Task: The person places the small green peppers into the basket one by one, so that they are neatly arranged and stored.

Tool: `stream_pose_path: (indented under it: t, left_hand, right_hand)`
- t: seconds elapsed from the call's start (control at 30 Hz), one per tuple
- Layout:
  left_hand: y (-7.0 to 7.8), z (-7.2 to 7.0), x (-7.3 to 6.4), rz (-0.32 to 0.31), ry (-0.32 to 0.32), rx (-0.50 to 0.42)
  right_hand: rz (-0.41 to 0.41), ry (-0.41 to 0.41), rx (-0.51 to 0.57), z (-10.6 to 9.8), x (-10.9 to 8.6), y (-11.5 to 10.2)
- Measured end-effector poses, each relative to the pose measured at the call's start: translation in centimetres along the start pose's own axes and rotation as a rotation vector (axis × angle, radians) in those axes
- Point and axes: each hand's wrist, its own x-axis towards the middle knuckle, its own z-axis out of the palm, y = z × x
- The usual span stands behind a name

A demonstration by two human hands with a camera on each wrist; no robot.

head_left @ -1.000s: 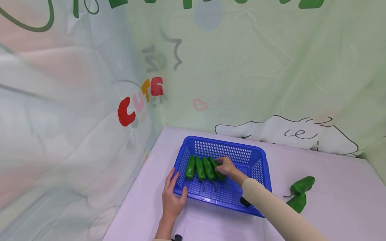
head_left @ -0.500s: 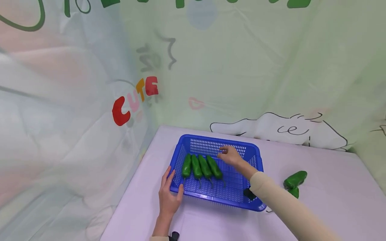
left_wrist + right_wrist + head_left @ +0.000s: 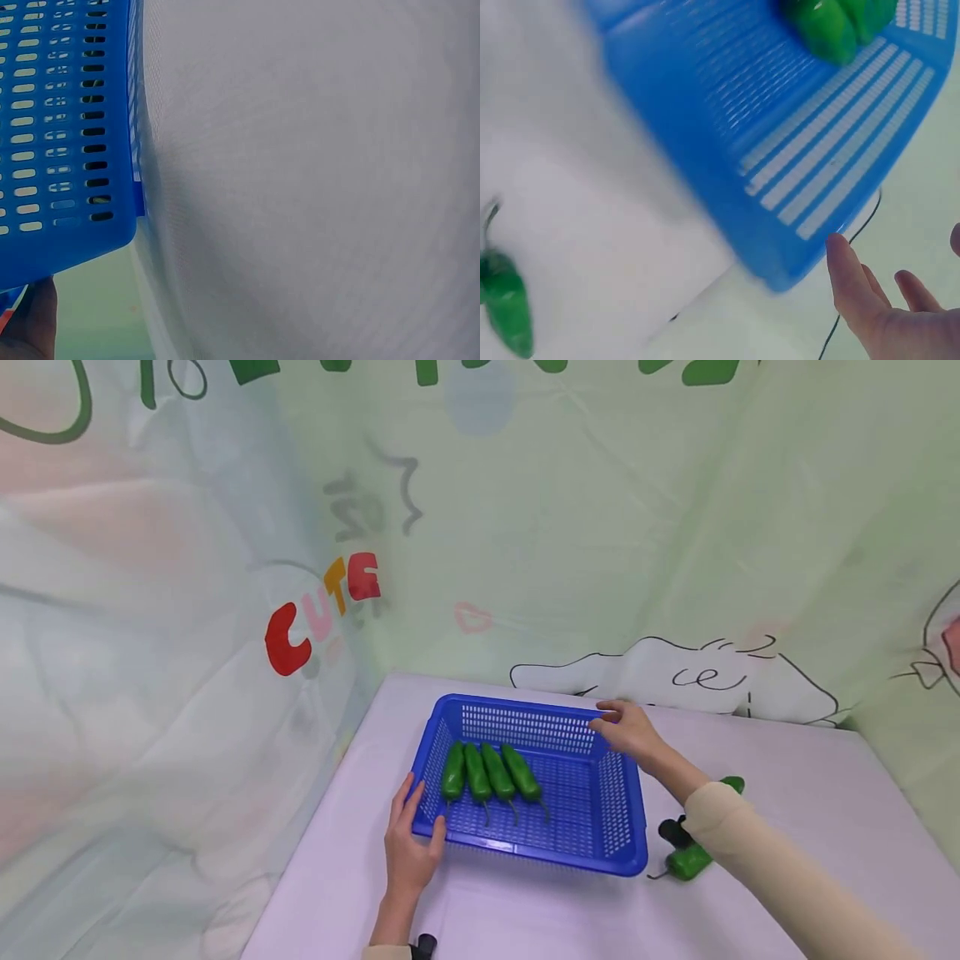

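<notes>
Several green peppers (image 3: pixel 491 771) lie side by side in the left half of a blue perforated plastic basket (image 3: pixel 570 856). My left hand (image 3: pixel 411 856) holds the basket's front left corner, fingers along the left side and thumb at the front rim. In the left wrist view, part of that hand shows dark beneath the basket wall (image 3: pixel 45 187). Near the back right corner my right hand (image 3: pixel 628 731) is raised, fingers loosely bent around nothing. From the right wrist, the hand (image 3: pixel 885 311) appears beside the basket rim. Two more green peppers, one at the front (image 3: pixel 688 862), lie right of the basket, partly behind my right forearm.
A pale cloth (image 3: pixel 330 877) covers the table. Printed curtains (image 3: pixel 585 543) stand at the back and the left, close behind the basket. A dark wrist-camera piece (image 3: pixel 675 833) sits by the right sleeve, above the loose peppers.
My right hand has let go of the rightmost pepper in the basket, lifted, and moved right to the back right corner. The left hand stays on the basket. The head view has shifted slightly.
</notes>
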Motion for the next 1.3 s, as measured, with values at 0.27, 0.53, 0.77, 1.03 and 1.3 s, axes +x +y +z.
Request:
stream_pose_path:
  t: [0.27, 0.53, 0.77, 1.03, 1.3]
  left_hand:
    - [0.0, -0.2, 0.1, -0.021, -0.001, -0.007]
    - [-0.1, -0.2, 0.1, 0.003, 0.011, -0.005]
    - [-0.1, -0.2, 0.1, -0.002, 0.006, 0.001]
    - [0.0, -0.3, 0.2, -0.019, 0.0, 0.004]
    - [0.0, -0.1, 0.0, -0.02, -0.008, 0.008]
  right_hand:
    - [0.12, 0.084, 0.02, -3.4, -1.2, 3.0]
    - [0.297, 0.263, -0.008, -4.8, -3.1, 7.4]
    - [0.39, 0.371, 0.047, -5.5, -5.0, 10.2]
    - [0.414, 0.38, 0.072, -4.6, -6.8, 13.4]
    - [0.454, 0.389, 0.035, -1.8, -8.0, 15.6]
